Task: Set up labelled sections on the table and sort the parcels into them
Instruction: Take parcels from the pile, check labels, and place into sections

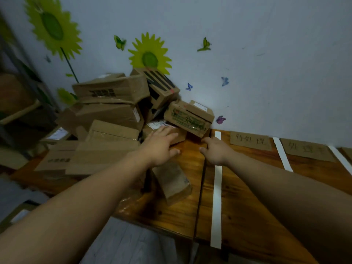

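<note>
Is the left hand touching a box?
Touching. The head view shows the left hand lying flat on a small box at the front of the pile, its fingers resting on the box's top with no gap showing.
</note>
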`<state>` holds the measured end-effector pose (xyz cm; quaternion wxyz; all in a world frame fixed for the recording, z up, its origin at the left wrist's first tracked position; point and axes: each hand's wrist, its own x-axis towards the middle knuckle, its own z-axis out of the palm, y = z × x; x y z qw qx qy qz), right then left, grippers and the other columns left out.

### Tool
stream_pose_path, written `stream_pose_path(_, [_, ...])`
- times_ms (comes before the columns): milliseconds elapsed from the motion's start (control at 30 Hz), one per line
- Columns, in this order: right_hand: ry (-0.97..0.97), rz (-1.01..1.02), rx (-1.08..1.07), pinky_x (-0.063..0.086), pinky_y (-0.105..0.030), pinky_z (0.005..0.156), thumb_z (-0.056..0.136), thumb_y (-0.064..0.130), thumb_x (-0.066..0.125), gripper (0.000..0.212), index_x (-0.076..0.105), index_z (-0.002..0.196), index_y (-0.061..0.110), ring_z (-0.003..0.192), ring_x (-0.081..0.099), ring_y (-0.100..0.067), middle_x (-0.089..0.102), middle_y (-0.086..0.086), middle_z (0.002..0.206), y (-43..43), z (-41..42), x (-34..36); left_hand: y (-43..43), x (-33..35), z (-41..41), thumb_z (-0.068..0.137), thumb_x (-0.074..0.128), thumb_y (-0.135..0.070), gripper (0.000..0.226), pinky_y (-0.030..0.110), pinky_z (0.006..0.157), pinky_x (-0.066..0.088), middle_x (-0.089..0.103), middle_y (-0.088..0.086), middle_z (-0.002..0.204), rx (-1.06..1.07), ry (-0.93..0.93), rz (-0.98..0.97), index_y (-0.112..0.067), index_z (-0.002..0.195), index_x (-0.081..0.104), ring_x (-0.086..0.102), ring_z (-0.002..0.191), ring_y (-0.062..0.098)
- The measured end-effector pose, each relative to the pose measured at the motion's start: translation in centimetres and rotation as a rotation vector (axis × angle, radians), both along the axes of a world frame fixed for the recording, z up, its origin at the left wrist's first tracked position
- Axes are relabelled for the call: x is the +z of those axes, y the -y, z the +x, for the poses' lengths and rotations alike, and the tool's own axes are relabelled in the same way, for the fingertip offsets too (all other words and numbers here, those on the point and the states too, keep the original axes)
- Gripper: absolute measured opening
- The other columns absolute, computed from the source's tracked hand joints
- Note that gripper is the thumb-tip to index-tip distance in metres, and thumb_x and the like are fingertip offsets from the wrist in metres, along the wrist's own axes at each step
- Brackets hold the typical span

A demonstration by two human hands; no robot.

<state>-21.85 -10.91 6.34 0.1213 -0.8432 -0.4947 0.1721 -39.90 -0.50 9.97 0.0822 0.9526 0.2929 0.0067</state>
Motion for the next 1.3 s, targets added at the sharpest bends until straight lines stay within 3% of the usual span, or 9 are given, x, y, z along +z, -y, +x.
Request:
stream_pose_path(167, [-0.103,0.039,0.061,0.031,-0.037,0.110,0.099,0.043,0.040,0.059,0.029,0.148,0.012,0.137,0.034,-0.029,0.031,-0.012,0.152,-1.9,-5.4,2.2,-2.1,3.5,-6.9,0.093,0.051,-0.044,0.063,0.042,0.118,0.008,0.009,-0.001,0.159,0.206,0.133,-0.002,-0.027,0.148,0.025,0.001,0.147,0.020])
stream_pose_path(300, [-0.260,0.065,0.088,0.035,-0.036,0.107,0.098,0.046,0.041,0.061,0.034,0.146,0.010,0.133,0.040,-0.028,0.039,-0.011,0.148,-4.3,-12.1,2.1,-5.1,2.9,-15.0,0.093,0.050,-0.043,0.064,0.044,0.118,0.011,0.011,0.003,0.159,0.548,0.200,-0.104,-0.024,0.149,0.025,0.006,0.146,0.024])
stream_pose_path(367, [-0.391,0.076,0.050,0.034,-0.037,0.107,0.097,0.051,0.041,0.066,0.031,0.148,0.010,0.133,0.040,-0.028,0.039,-0.009,0.149,-5.4,-15.2,1.7,-5.8,1.4,-18.1,0.092,0.050,-0.047,0.071,0.046,0.116,0.015,0.010,0.008,0.159,0.763,0.151,-0.203,-0.021,0.150,0.019,0.009,0.145,0.029])
stream_pose_path(433, [-0.531,0.087,0.024,0.034,-0.036,0.108,0.096,0.054,0.039,0.066,0.031,0.147,0.012,0.133,0.041,-0.027,0.041,-0.006,0.148,-6.4,-17.4,1.1,-5.6,-0.2,-19.7,0.092,0.053,-0.045,0.074,0.045,0.112,0.024,0.019,0.013,0.156,0.890,0.228,-0.457,-0.014,0.149,0.018,0.021,0.142,0.033])
stream_pose_path(533, [-0.641,0.097,-0.009,0.037,-0.035,0.106,0.097,0.049,0.042,0.058,0.035,0.144,0.016,0.128,0.047,-0.026,0.048,-0.002,0.142,-7.0,-19.4,0.0,-4.7,-1.9,-20.2,0.094,0.054,-0.029,0.060,0.038,0.104,0.033,0.040,0.012,0.145,0.892,0.392,-0.677,-0.011,0.145,0.028,0.040,0.131,0.030])
stream_pose_path(767, [-0.549,0.107,-0.053,0.045,-0.042,0.101,0.097,0.040,0.049,0.053,0.038,0.141,0.013,0.120,0.053,-0.028,0.053,-0.007,0.136,-6.4,-19.3,0.2,-4.4,-2.8,-21.8,0.089,0.059,-0.039,0.062,0.042,0.104,0.040,0.047,0.011,0.139,0.970,0.552,-0.675,-0.014,0.141,0.037,0.047,0.124,0.031])
stream_pose_path(833, [-0.541,0.103,-0.059,0.046,-0.040,0.100,0.097,0.037,0.050,0.051,0.038,0.140,0.012,0.119,0.054,-0.028,0.053,-0.007,0.135,-6.0,-19.3,0.6,-4.0,-2.4,-22.1,0.089,0.058,-0.042,0.062,0.042,0.095,0.044,0.048,0.011,0.137,0.992,0.590,-0.717,-0.014,0.140,0.037,0.048,0.122,0.030])
stream_pose_path(933, [-0.529,0.137,-0.076,0.047,-0.037,0.096,0.097,0.036,0.049,0.049,0.038,0.139,0.013,0.117,0.054,-0.027,0.053,-0.007,0.133,-5.2,-19.3,1.2,-3.7,-2.0,-22.1,0.090,0.057,-0.042,0.061,0.037,0.078,0.041,0.047,0.012,0.134,1.024,0.597,-0.757,-0.012,0.138,0.035,0.048,0.119,0.031])
stream_pose_path(1300, [-0.509,0.127,-0.139,0.046,-0.025,0.069,0.097,0.040,0.049,0.051,0.038,0.139,0.014,0.104,0.055,-0.019,0.054,-0.006,0.131,-1.4,-19.4,0.4,-1.3,-3.3,-22.7,0.087,0.057,-0.051,0.060,0.035,0.078,0.047,0.059,0.012,0.118,0.988,0.494,-0.813,-0.006,0.128,0.053,0.057,0.099,0.026])
